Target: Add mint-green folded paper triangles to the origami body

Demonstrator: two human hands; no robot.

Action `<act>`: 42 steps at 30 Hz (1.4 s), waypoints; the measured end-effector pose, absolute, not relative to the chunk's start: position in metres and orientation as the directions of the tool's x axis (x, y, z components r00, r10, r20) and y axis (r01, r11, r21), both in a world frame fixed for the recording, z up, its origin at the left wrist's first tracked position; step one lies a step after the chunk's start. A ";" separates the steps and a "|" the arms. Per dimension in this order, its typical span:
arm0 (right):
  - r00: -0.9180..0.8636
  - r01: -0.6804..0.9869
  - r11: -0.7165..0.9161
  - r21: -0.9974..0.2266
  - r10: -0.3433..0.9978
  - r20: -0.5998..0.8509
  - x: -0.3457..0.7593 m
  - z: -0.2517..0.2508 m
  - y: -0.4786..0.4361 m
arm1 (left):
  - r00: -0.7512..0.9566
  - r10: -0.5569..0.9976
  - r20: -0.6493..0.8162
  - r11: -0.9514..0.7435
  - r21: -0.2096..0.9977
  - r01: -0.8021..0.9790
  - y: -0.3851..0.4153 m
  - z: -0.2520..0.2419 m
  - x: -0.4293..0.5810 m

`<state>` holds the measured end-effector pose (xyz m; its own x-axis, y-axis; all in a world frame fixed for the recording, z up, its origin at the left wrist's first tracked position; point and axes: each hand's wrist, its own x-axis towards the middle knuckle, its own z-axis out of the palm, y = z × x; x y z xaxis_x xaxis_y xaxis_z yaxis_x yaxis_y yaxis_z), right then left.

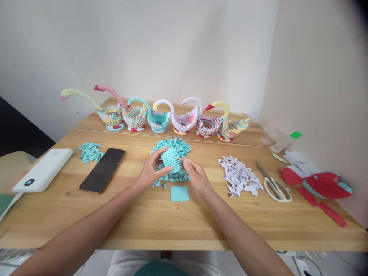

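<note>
Between my hands is a teal piece built from folded paper units (170, 159), its pointed ends facing right. My left hand (154, 167) is wrapped round its left side, thumb below and fingers above. The fingers of my right hand (196, 174) pinch at its right edge; whether a separate small paper unit sits between them is too small to tell. A heap of loose teal folded paper units (183, 144) lies behind and under the piece. Just in front of it, a flat teal paper square (179, 193) rests on the table.
Paper swans (159, 122) stand in a row at the back of the wooden table (138, 226). A phone (102, 170), a white power bank (44, 170) and a small teal pile (89, 152) lie left. White paper units (239, 176), scissors (276, 188) and a red paper model (324, 185) lie right.
</note>
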<state>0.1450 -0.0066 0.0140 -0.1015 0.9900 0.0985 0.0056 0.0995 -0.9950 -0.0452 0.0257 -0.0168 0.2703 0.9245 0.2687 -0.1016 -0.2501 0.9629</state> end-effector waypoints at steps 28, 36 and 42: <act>0.028 0.364 0.223 -0.904 0.968 0.249 0.178 0.020 0.012 | 0.213 0.953 0.214 -0.162 0.958 -0.238 0.029 -0.014 -0.047; -0.155 0.789 0.224 -0.573 0.974 0.167 0.224 0.007 0.034 | 0.181 0.969 0.166 -0.137 0.977 -0.163 0.028 -0.009 -0.048; -0.229 0.844 0.245 -0.477 0.969 0.091 0.202 0.000 0.028 | 0.176 0.967 0.186 -0.155 0.972 -0.175 0.029 -0.014 -0.048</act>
<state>0.2022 0.0282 0.0002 -0.2290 0.9691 0.0914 0.8440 0.2445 -0.4773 -0.0478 0.0294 -0.0139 0.1758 0.9668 0.1856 -0.1752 -0.1548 0.9723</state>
